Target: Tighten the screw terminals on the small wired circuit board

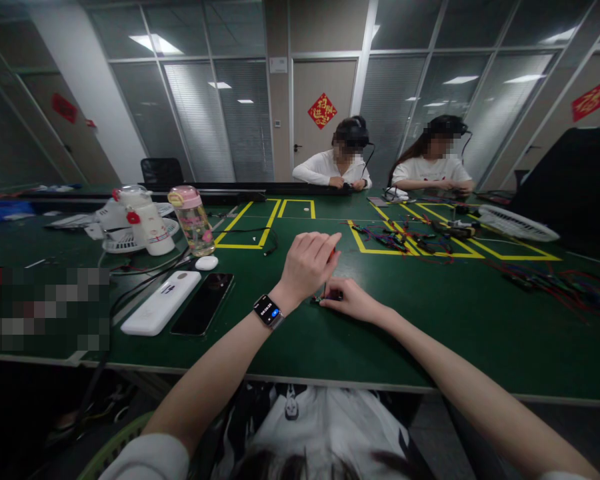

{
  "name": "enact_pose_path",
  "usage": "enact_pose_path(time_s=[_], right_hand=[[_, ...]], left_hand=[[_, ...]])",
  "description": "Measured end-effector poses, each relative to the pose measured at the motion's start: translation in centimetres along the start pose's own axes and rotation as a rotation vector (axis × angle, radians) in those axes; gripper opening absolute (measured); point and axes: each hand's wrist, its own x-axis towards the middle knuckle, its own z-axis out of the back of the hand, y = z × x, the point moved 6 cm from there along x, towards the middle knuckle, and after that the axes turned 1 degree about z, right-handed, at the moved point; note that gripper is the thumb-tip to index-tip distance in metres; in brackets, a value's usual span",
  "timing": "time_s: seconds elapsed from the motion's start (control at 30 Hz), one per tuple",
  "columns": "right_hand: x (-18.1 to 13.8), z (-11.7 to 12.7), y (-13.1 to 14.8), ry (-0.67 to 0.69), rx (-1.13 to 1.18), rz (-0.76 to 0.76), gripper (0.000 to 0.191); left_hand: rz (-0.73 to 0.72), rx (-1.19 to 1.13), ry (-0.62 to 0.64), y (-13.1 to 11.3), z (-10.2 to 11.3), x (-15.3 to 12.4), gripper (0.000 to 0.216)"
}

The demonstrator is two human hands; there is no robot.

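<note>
My left hand (pixel 307 263), with a smartwatch (pixel 269 311) on its wrist, is closed around a screwdriver (pixel 325 289). Only a bit of its red-orange handle and the thin shaft show; the shaft points down. Just below, the fingers of my right hand (pixel 353 300) pinch a small dark circuit board (pixel 317 301) at the table top. The screwdriver's lower end is at or very near this board; contact cannot be made out. Part of what lies under my right fingers is hidden.
On the left lie a black phone (pixel 203 304), a white power bank (pixel 161 303) and a small white case (pixel 207 263). Behind stand two bottles (pixel 193 223). Wired boards (pixel 405 239) lie within yellow tape at right, with more wires (pixel 555 283) nearer. Two people sit opposite.
</note>
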Motion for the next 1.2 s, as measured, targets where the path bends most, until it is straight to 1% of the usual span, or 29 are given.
enact_pose_path(time_s=[0.27,0.47,0.67,0.77,0.9,1.0,1.1,1.2], right_hand=[[0.0,0.0,0.1,0.003,0.003,-0.007,0.012],[0.0,0.0,-0.1,0.017,-0.005,-0.009,0.010],[0.0,0.0,-0.2,0.007,0.016,-0.020,0.013],[0.0,0.1,-0.4,0.041,0.041,-0.031,0.011],[-0.1,0.3,-0.9,0.100,0.086,-0.054,0.009],[-0.2,0.4,-1.0,0.097,0.077,-0.077,0.011],[-0.1,0.4,-1.0,0.085,0.096,-0.101,0.011],[-0.1,0.4,-1.0,0.073,0.116,-0.118,0.010]], left_hand=[[0.009,-0.012,0.009,0.0,0.1,0.0,0.026],[0.029,-0.035,0.024,0.2,-0.1,0.1,0.030],[0.023,0.008,0.005,0.1,0.0,0.0,0.023],[0.041,0.012,0.017,0.2,0.0,-0.1,0.023],[0.089,-0.138,0.052,0.5,0.0,0.0,0.027],[0.162,-0.381,0.073,0.7,-0.2,0.2,0.028],[0.272,-0.611,0.052,1.2,-0.3,0.3,0.022],[0.373,-0.654,0.007,1.9,-0.3,0.1,0.013]])
